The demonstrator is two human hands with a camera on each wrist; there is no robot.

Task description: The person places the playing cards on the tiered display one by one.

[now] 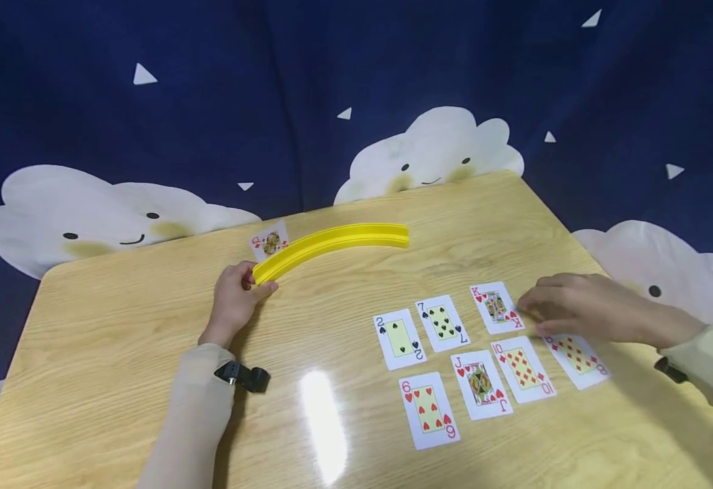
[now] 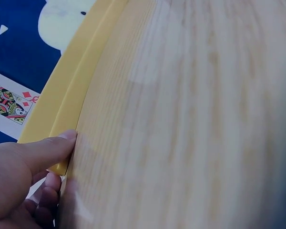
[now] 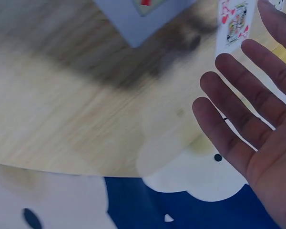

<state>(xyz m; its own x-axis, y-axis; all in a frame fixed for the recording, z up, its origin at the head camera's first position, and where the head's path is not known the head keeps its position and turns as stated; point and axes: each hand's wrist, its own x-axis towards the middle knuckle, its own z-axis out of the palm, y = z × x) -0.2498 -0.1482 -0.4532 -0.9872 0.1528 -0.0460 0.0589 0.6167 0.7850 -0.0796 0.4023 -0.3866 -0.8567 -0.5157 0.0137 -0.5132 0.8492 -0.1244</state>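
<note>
My left hand pinches the left end of a curved yellow playing-card holder, the thumb on its near side. A queen of diamonds stands up at that end, its lower part hidden by the holder. In the left wrist view the thumb lies across the yellow holder. Over on the right, my right hand hovers between the king of hearts and the eight of diamonds, partly covering the latter. The right wrist view shows that hand's fingers extended and holding nothing.
Face up on the wooden table lie a two of spades, seven of spades, six of hearts, jack of hearts and ten of diamonds. A dark blue cloud-print curtain hangs behind the table.
</note>
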